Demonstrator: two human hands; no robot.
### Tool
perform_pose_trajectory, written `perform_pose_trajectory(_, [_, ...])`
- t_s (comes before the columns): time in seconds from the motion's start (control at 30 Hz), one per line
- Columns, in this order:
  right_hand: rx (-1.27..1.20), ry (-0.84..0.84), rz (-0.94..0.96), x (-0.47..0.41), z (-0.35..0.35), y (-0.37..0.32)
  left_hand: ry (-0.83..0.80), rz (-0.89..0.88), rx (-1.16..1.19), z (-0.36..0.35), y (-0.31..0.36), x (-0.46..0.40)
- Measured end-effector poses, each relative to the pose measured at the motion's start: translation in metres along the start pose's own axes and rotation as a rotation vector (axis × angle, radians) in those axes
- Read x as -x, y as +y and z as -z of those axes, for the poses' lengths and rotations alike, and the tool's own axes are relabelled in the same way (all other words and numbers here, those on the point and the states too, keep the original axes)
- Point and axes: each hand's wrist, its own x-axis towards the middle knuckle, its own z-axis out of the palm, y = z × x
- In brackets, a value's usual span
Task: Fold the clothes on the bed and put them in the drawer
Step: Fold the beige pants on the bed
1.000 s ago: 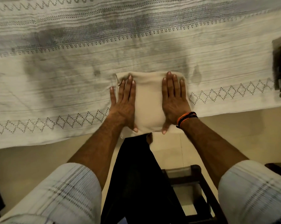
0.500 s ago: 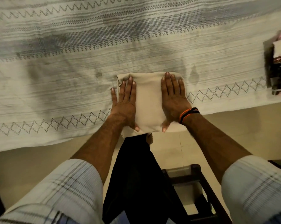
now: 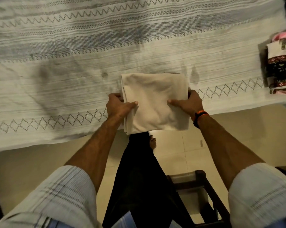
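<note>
Folded cream cloth (image 3: 153,102) lifted from the bed (image 3: 73,63)
Flat pressing has been ended; its sides are now gripped by left hand (image 3: 118,105) and right hand (image 3: 187,102), ready for the drawer

Home bedroom, patterned bedspread (image 3: 89,46) covering a bed ahead of the hands, stacked folded clothes (image 3: 280,66) far right of them, tiled floor (image 3: 180,153) below
</note>
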Motion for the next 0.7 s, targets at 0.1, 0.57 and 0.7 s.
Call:
perform_pose_trajectory(0.1, [-0.144, -0.149, -0.026, 0.002, 0.009, -0.007, -0.135, 0.036, 0.099, 0.002, 0.001, -0.002])
perform_pose_trajectory(0.57, [-0.356, -0.028, 0.375, 0.044, 0.068, -0.116, -0.005, -0.397, 0.356, 0.081, 0.117, 0.060])
perform_pose_trajectory(0.7, [-0.349, -0.011, 0.675, 0.051, 0.077, -0.119, 0.041, -0.699, 0.310, 0.099, 0.111, 0.057])
